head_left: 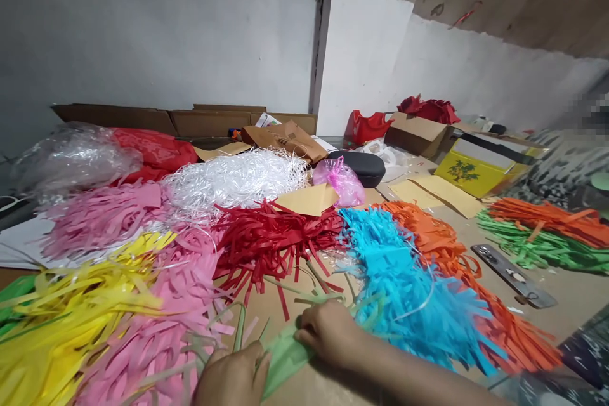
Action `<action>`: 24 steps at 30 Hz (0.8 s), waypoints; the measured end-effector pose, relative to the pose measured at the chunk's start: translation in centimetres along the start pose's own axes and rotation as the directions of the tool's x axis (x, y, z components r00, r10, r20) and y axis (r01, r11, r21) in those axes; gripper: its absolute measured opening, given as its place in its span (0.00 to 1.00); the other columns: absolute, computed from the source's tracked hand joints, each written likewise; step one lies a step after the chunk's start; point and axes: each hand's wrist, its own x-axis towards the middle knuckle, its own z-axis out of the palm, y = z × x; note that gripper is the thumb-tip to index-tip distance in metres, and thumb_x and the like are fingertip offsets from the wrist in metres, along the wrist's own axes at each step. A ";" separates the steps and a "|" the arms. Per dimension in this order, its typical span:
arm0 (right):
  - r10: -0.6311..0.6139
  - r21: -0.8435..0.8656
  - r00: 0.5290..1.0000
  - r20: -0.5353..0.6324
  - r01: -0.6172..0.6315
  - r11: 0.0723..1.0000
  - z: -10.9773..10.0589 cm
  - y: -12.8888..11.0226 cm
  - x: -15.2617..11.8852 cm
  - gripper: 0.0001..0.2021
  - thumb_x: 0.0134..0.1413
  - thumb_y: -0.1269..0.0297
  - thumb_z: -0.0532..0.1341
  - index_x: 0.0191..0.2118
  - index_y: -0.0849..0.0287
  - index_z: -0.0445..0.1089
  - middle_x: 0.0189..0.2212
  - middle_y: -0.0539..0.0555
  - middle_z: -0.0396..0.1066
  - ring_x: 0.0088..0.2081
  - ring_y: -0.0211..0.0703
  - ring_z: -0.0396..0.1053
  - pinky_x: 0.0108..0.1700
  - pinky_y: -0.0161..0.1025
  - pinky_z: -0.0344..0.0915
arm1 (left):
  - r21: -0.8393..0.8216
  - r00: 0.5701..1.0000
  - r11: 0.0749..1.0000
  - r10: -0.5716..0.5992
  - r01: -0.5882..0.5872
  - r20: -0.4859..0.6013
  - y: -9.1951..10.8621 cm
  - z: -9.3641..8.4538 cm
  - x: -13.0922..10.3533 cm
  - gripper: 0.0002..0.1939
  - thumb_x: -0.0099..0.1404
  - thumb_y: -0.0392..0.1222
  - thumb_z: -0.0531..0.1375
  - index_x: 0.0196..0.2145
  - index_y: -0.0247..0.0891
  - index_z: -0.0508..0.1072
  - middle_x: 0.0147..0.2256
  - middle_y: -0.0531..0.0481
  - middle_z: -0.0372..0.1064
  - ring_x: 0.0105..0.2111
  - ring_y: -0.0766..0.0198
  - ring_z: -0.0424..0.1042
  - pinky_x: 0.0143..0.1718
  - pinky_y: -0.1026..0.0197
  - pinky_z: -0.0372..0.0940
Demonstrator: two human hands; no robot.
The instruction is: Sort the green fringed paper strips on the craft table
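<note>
The fingers of the right hand [328, 330] pinch one end of a pale green paper strip bundle [285, 355]. The fingers of the left hand [233, 377] are curled around the near end of the same bundle. The bundle is a flat, soft sheaf of cut paper and lies low at the near edge of the bench [304, 387], between the two hands. Loose green strips [314, 295] fan outward from it across the brown cardboard surface.

Heaps of fringed paper surround the hands. Each heap consists of thin, limp, flat strips.
- Pink strips [157, 323] lie just left of the left hand.
- Yellow strips [71, 311] lie further left, touching the pink heap.
- Red strips [271, 238] lie beyond the hands.
- Blue strips [409, 292] lie just right of the right hand.
- Orange strips [476, 279] border the blue heap on its far side.

A tangle of white shredded ribbon [233, 181], glossy and wiry, sits behind the red heap. A knotted pink plastic bag [342, 181] stands near a dark oblong case [361, 168]. A flat metal ruler [514, 276] lies on the bench at right, apart from the orange heap. A yellow box [476, 174] and a brown cardboard box [416, 133] stand near the rear wall.
</note>
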 end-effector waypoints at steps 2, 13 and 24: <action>0.013 -0.010 1.000 0.000 -0.013 1.000 0.3 0.2 0.5 0.08 0.60 0.57 0.66 0.34 0.54 0.80 0.31 0.55 0.82 0.31 0.48 0.77 0.29 0.37 0.54 | -0.006 1.000 1.000 -0.013 0.013 0.005 0.0 -0.3 0.4 0.18 0.71 0.37 0.48 0.39 0.41 0.79 0.34 0.45 0.83 0.39 0.43 0.80 0.38 0.50 0.68; 0.024 0.018 0.999 0.039 -0.025 1.000 0.8 1.1 2.0 0.12 0.59 0.49 0.66 0.35 0.51 0.80 0.31 0.52 0.82 0.34 0.49 0.78 0.30 0.37 0.54 | -0.002 1.000 1.000 -0.005 0.005 0.017 -0.6 0.7 0.7 0.19 0.72 0.38 0.46 0.38 0.41 0.77 0.33 0.45 0.82 0.38 0.45 0.80 0.37 0.51 0.68; -0.502 -0.089 0.857 -0.117 0.494 0.865 0.7 3.2 -1.1 0.05 0.61 0.61 0.63 0.40 0.56 0.73 0.40 0.54 0.78 0.44 0.48 0.72 0.58 0.51 0.53 | -0.015 0.843 0.897 0.409 -0.441 -0.349 -1.0 2.3 0.6 0.16 0.59 0.27 0.57 0.34 0.48 0.77 0.38 0.55 0.78 0.44 0.58 0.72 0.59 0.47 0.52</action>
